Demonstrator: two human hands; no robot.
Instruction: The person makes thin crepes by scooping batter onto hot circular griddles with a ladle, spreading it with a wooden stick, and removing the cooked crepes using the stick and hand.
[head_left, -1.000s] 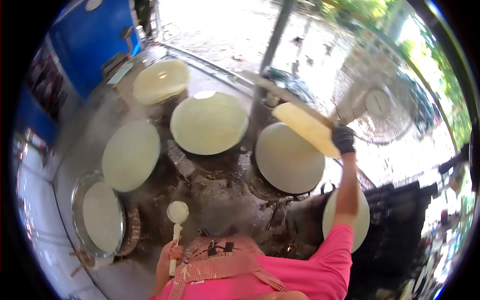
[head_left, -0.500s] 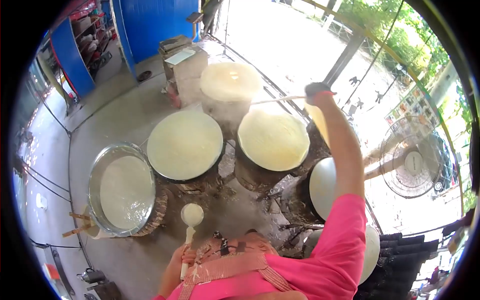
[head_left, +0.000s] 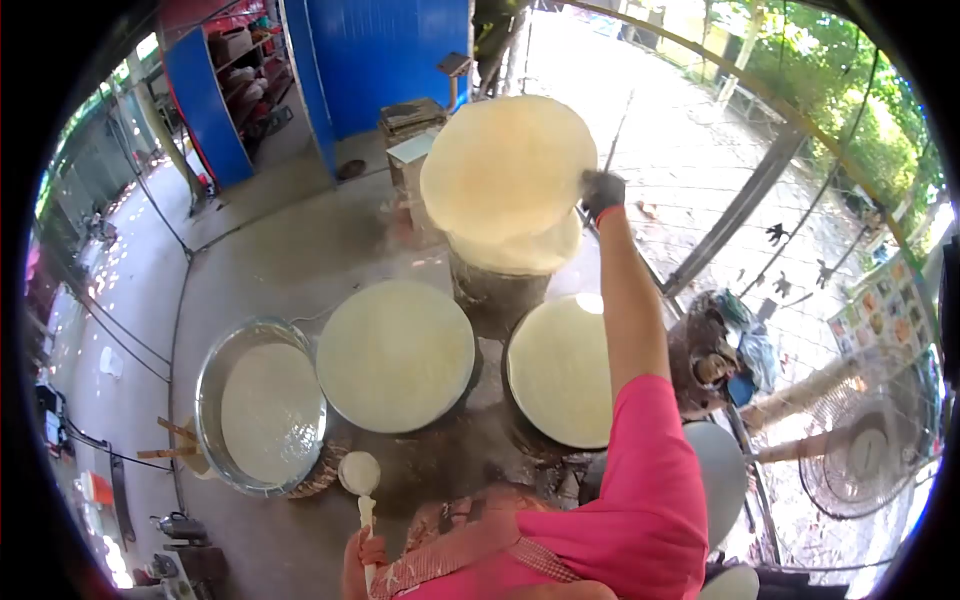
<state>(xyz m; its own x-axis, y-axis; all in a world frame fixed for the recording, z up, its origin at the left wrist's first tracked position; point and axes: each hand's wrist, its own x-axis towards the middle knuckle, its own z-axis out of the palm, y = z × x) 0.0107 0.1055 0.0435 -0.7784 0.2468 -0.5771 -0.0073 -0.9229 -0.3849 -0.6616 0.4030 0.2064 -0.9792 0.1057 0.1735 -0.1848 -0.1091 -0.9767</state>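
My right hand [head_left: 604, 193], in a dark glove, is stretched far forward and grips the right edge of a large, thin, round pancake [head_left: 508, 165]. The pancake is raised and tilted, above a pale round stack [head_left: 530, 250] at the back. Low in front of my body, my left hand [head_left: 370, 550] is wrapped round the pale handle of a ladle [head_left: 360, 473] whose round bowl looks coated with batter. Nearest to the ladle is a metal basin [head_left: 208, 420] of creamy batter. Two round griddles covered in pale batter, a left one [head_left: 396, 356] and a right one [head_left: 556, 375], lie between my arms.
Another round griddle [head_left: 718, 475] is partly behind my right sleeve. Wooden sticks [head_left: 178, 440] jut out beside the basin. A box [head_left: 410, 150] stands behind the stack, a drum with rags [head_left: 715, 355] to the right, and a fan [head_left: 865, 455] at the far right.
My right hand has swung forward and left, and the pancake now shows its broad face over the stack. The view has shifted to the right-hand side less; my left hand still holds the ladle.
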